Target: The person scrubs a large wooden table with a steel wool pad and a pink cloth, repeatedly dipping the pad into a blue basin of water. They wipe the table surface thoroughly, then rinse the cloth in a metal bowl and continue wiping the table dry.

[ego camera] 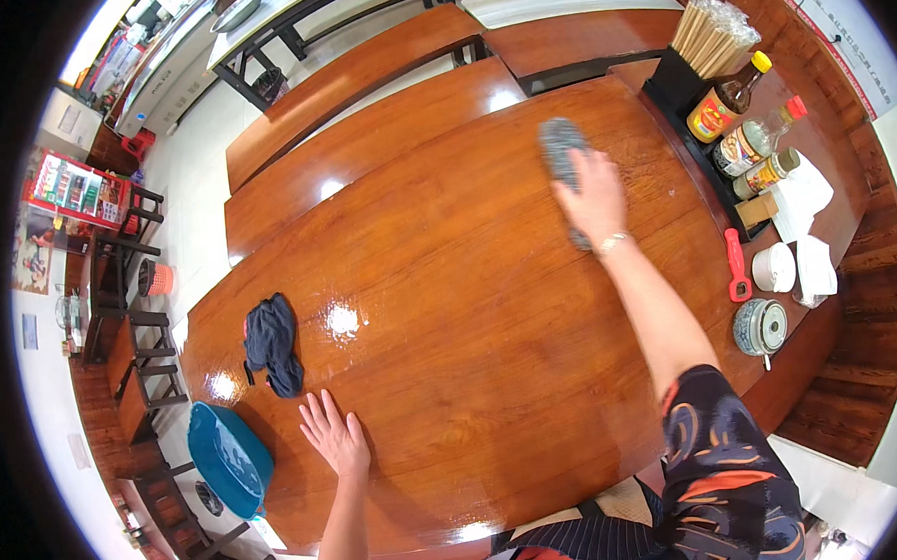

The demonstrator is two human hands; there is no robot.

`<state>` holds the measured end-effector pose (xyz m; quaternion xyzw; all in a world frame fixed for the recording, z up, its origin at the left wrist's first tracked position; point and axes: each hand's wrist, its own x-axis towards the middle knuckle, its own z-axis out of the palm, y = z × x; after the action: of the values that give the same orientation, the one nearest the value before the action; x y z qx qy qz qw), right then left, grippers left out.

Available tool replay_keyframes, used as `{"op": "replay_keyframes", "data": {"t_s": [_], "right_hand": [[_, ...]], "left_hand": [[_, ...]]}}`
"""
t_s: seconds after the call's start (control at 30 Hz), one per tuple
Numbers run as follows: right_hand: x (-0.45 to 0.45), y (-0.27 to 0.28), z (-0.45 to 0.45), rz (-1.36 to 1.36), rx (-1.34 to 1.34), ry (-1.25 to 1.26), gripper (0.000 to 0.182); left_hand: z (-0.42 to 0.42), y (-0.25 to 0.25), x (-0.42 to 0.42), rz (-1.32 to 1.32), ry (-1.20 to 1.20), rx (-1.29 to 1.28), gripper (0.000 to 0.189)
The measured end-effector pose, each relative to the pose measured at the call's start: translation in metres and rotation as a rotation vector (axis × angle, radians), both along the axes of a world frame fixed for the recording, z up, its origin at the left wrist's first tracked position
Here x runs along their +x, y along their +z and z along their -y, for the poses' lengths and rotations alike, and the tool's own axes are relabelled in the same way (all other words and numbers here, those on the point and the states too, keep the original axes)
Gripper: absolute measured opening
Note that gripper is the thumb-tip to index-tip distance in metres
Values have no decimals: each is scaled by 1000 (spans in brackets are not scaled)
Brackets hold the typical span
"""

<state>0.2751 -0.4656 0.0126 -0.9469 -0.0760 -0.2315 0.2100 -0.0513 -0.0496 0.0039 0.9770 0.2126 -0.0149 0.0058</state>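
Note:
A grey cloth (561, 151) lies against the far right part of the glossy wooden table (451, 340), pressed there by my right hand (595, 195). Part of the cloth shows beyond my fingers, and a bit of it below the palm. My left hand (337, 435) is at the near left of the tabletop, fingers spread and holding nothing. Just beyond its fingertips is a crumpled dark cloth (273, 348). A blue plastic basin (227, 458) with suds or water stands left of this hand, at the table's left edge.
Along the right side, a black holder carries wrapped chopsticks (715, 35) and three condiment bottles (750, 143). Nearer are a red bottle opener (737, 267), a white cup (774, 268) and a patterned lidded jar (760, 328). Wooden benches (365, 96) run beyond the far edge.

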Motion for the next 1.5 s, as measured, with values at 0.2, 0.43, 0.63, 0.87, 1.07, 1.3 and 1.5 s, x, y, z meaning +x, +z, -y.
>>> {"op": "replay_keyframes", "data": {"t_s": [0.2, 0.43, 0.63, 0.87, 1.07, 1.3, 1.5], "right_hand": [[-99, -6, -136, -35, 10, 526, 56], [-88, 26, -89, -951, 1090, 401, 45], [-8, 15, -6, -577, 435, 82, 51], [-7, 55, -57, -221, 237, 168, 63], [-22, 0, -73, -510, -143, 211, 63], [-25, 16, -68, -581, 72, 219, 70], [-69, 48, -85, -480, 69, 332, 79]], "left_hand": [[-3, 1, -4, -10, 16, 4, 59], [-2, 5, -4, -10, 40, -11, 59], [-1, 2, -1, 26, 28, -16, 57], [-4, 1, -7, 44, 26, 3, 58], [-3, -3, -5, 87, 11, -2, 57], [2, 4, -1, 59, 26, -29, 56], [-8, 8, -11, 93, 42, -15, 55]]}}
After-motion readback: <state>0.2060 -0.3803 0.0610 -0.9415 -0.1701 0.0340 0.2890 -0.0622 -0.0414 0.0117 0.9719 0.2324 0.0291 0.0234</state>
